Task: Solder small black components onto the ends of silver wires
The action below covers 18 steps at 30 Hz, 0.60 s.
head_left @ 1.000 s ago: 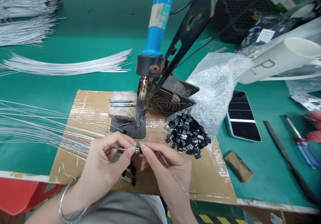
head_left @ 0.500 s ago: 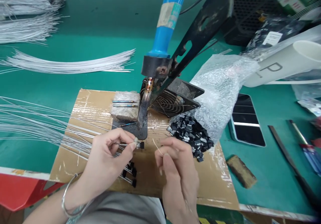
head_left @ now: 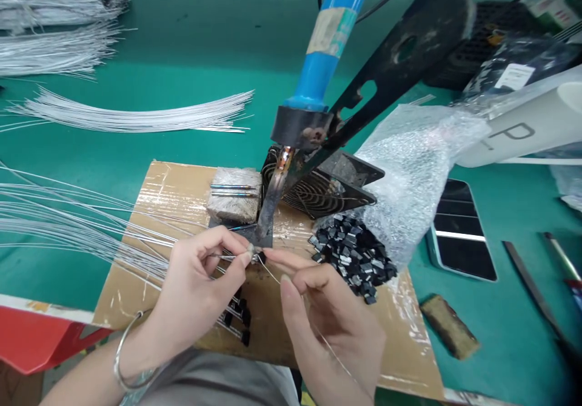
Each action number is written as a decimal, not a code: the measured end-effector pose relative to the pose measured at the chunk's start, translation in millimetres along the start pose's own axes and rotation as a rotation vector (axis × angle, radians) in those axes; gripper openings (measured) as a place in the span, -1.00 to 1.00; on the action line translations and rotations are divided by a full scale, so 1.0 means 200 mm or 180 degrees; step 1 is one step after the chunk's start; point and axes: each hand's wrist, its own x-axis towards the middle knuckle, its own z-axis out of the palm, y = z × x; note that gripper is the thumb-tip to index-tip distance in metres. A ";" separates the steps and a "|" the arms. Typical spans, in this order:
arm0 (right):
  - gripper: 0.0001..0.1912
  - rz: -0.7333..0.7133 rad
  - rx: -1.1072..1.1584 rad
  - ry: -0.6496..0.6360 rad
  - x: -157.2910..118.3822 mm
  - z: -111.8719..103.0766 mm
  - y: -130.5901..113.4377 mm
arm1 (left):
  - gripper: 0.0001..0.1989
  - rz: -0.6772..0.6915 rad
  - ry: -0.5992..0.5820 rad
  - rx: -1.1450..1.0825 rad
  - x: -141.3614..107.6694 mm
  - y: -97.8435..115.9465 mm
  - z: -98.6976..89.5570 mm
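My left hand [head_left: 200, 288] pinches the end of a thin white wire beside a small black connector [head_left: 260, 257], just below the soldering iron's bent tip [head_left: 269, 209]. Something pale covers the fingertip there. In my right hand [head_left: 341, 318] a thin strand of solder wire [head_left: 337, 357] runs between thumb and fingers, its end at the connector. The right forefinger reaches out to that connector and seems to touch it. Below my left hand lie several white wires [head_left: 150, 266] ending in black connectors [head_left: 244, 321].
A blue-handled soldering iron [head_left: 313, 69] hangs from a black bracket [head_left: 404, 48] above a block-shaped pad [head_left: 234, 194] and a fan [head_left: 327, 191]. Loose black connectors [head_left: 352, 254] are heaped at right by bubble wrap [head_left: 409, 163]. Beyond lie a phone [head_left: 461, 230] and a brown block [head_left: 450, 324].
My right hand has moved left and up, bringing the solder wire to the connector, with its forefinger now stretched out. The left hand keeps its pinch; the whole view has shifted slightly.
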 end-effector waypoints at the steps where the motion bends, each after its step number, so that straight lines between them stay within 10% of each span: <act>1: -0.84 0.0050 0.0038 0.0065 0.01 0.01 0.00 | -0.90 -0.0024 0.0006 0.0002 0.00 0.00 0.00; 18: -0.79 0.0331 0.0396 0.0170 0.09 0.00 -0.01 | -0.90 -0.0220 0.0092 0.0074 0.04 0.03 -0.01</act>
